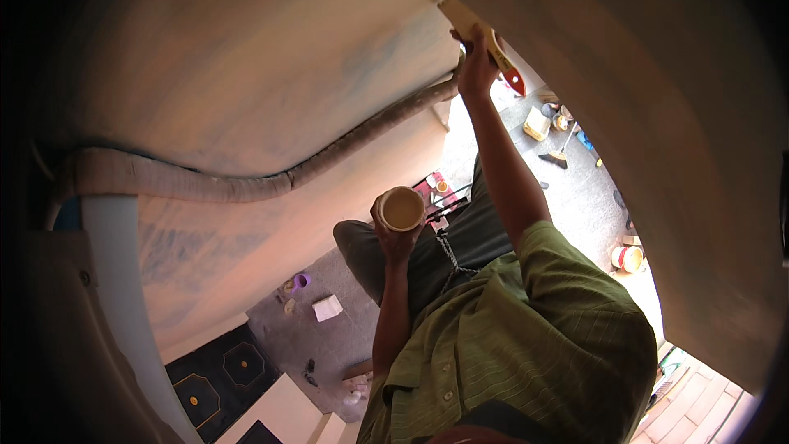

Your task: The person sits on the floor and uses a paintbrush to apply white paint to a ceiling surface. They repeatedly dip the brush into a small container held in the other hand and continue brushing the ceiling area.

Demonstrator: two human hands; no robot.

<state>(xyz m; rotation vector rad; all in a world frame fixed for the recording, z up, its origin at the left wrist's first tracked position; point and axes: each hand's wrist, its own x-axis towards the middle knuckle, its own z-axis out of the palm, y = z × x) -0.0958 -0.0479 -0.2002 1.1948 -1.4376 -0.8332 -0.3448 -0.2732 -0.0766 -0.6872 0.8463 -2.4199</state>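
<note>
My right hand is raised far ahead and closed around a flat paintbrush with a pale wooden handle and a red end. The brush's wide head points up toward the edge where the wall meets the curved surface on the right; whether the bristles touch it I cannot tell. Lower, in front of my lap, my left hand grips a round cup from its near side. The cup holds a pale cream liquid, like paint. Its rim looks smeared with the same colour.
A wrapped pipe runs along the patchy wall on the left. A large curved surface closes in on the right. Far below lie a broom, a white bucket, a purple mug and a white box.
</note>
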